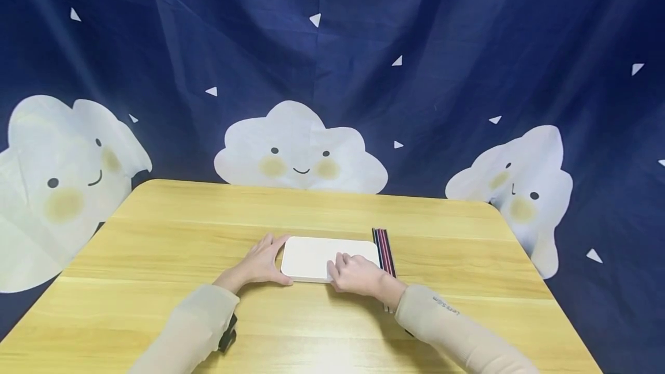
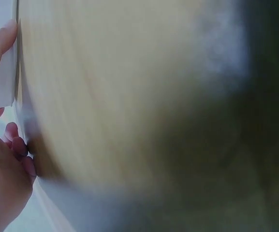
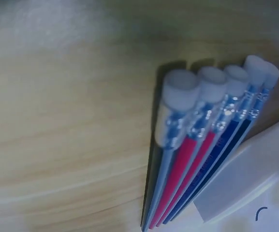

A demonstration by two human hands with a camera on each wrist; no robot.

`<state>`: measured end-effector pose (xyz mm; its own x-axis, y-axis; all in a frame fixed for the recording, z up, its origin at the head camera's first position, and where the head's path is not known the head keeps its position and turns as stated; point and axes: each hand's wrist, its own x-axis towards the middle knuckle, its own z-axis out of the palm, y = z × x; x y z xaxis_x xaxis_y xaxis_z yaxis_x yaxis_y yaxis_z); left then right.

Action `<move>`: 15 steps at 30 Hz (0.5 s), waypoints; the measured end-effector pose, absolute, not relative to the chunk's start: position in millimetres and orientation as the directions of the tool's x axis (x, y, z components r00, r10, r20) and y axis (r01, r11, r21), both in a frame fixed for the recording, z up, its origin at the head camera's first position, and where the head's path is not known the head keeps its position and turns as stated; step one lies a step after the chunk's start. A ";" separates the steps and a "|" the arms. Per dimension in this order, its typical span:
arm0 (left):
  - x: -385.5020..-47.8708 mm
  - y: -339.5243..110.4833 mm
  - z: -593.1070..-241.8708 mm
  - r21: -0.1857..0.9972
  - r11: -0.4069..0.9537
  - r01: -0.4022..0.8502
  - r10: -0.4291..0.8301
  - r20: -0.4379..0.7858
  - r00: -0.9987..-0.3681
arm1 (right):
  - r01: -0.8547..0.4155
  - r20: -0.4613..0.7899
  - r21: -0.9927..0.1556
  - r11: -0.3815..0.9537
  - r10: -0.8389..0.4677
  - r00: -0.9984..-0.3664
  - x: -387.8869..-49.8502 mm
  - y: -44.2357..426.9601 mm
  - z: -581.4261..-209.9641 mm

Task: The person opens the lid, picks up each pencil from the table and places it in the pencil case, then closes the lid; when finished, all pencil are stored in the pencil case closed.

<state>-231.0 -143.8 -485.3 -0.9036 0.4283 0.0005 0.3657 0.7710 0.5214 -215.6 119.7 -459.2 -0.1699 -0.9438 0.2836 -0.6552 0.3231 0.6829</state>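
A flat white box [image 1: 309,258] with rounded corners lies on the wooden table. At its left end my left hand [image 1: 260,261] holds it, thumb along the front edge and a finger at the back corner. The left wrist view shows the thumb of that hand [image 2: 4,183] against the side of the box [image 2: 5,79]. My right hand [image 1: 355,274] is over the box's front right part with curled fingers; whether they pinch anything is hidden. Several pencils [image 1: 383,250] lie side by side beyond the box's right end. Their white erasers [image 3: 180,87] show in the right wrist view.
The pale wooden table [image 1: 441,258] extends around the box and pencils. Behind its far edge hangs a dark blue curtain [image 1: 353,74] printed with smiling clouds and small white triangles. A dark object [image 1: 227,335] sits at the left wrist.
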 end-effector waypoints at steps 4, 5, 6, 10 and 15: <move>-230.5 -143.4 -482.8 0.521 0.774 0.359 0.426 -0.011 -0.904 | -0.671 0.287 0.642 0.370 -0.928 -0.237 -211.7 119.6 -459.6; -230.5 -143.4 -482.6 0.519 0.777 0.357 0.425 -0.015 -0.905 | -0.676 0.286 0.627 0.387 -0.922 -0.262 -210.5 119.6 -459.5; -230.4 -143.4 -482.4 0.515 0.780 0.355 0.424 -0.017 -0.906 | -0.680 0.283 0.614 0.401 -0.916 -0.285 -209.5 119.6 -459.5; -230.5 -143.0 -482.2 0.509 0.786 0.352 0.421 -0.023 -0.907 | -0.679 0.266 0.595 0.429 -0.903 -0.337 -206.0 119.2 -458.6; -230.4 -143.2 -482.1 0.511 0.785 0.349 0.421 -0.027 -0.907 | -0.635 0.224 0.691 0.344 -0.938 -0.265 -205.7 119.5 -457.8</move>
<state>-230.4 -143.2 -482.1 -0.9066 0.4211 -0.0275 0.3492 0.7853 0.5113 -205.7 119.5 -457.8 -0.2645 -0.9379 0.2242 -0.6354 0.3444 0.6911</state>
